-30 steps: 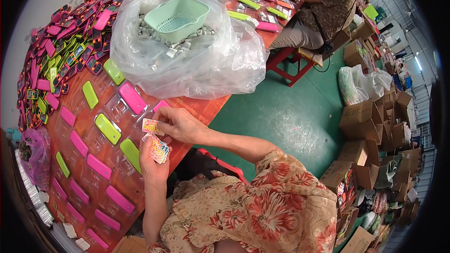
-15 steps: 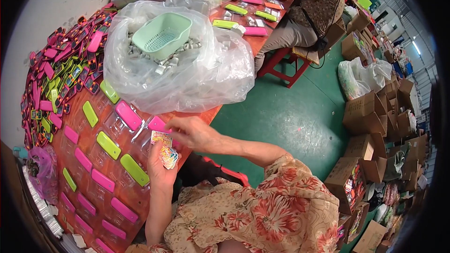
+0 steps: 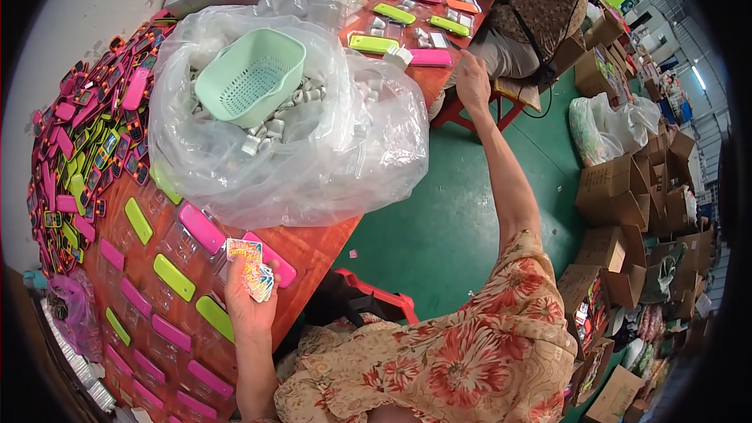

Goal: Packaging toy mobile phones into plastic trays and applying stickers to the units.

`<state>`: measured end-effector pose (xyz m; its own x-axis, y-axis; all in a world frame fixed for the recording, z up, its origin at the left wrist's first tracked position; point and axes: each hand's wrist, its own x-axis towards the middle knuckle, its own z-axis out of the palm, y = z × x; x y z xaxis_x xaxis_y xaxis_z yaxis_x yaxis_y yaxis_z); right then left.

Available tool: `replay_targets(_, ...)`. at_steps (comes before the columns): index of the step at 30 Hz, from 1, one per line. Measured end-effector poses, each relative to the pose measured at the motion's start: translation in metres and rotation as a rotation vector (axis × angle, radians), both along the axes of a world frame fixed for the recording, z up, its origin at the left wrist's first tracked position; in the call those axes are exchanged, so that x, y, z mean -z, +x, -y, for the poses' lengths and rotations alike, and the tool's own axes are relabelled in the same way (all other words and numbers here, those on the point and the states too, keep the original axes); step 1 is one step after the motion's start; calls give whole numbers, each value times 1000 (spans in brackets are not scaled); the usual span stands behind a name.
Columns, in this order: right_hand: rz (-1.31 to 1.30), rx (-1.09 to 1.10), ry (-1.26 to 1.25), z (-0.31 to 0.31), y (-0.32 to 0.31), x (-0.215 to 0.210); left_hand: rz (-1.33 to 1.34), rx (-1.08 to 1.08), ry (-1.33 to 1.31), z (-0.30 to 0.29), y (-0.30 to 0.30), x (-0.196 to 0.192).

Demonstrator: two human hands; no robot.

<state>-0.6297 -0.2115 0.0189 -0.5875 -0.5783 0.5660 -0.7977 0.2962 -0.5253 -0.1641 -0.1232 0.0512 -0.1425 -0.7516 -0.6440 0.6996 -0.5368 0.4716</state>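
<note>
My left hand [image 3: 252, 309] is closed around a small stack of colourful printed cards [image 3: 251, 266], slightly fanned, above the near edge of the red-brown table [image 3: 321, 258]. Just beyond the cards lies a pink phone-shaped plastic piece [image 3: 270, 257] in a clear tray. My right arm stretches far forward. Its hand [image 3: 473, 84] is at the table's right edge, close to another pink piece [image 3: 431, 58]; the fingers look drawn together, and whatever they hold is too small to make out.
A clear plastic bag [image 3: 376, 164] of small white-grey parts holds a mint-green basket [image 3: 262, 78]. Pink and green toy phones [image 3: 102, 137] are heaped along the wall. Another person [image 3: 544, 0] sits on a red stool [image 3: 505, 115]. Open cardboard boxes [image 3: 611, 188] line the right side.
My right hand has left the cards and swung far forward and right to the table's far edge. My left hand, still holding the cards, has shifted slightly left and nearer to me.
</note>
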Motion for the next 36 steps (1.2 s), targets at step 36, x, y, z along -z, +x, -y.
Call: replay_targets(36, 1103, 4, -120, 16, -81, 22, 32, 13, 58, 8, -17, 7)
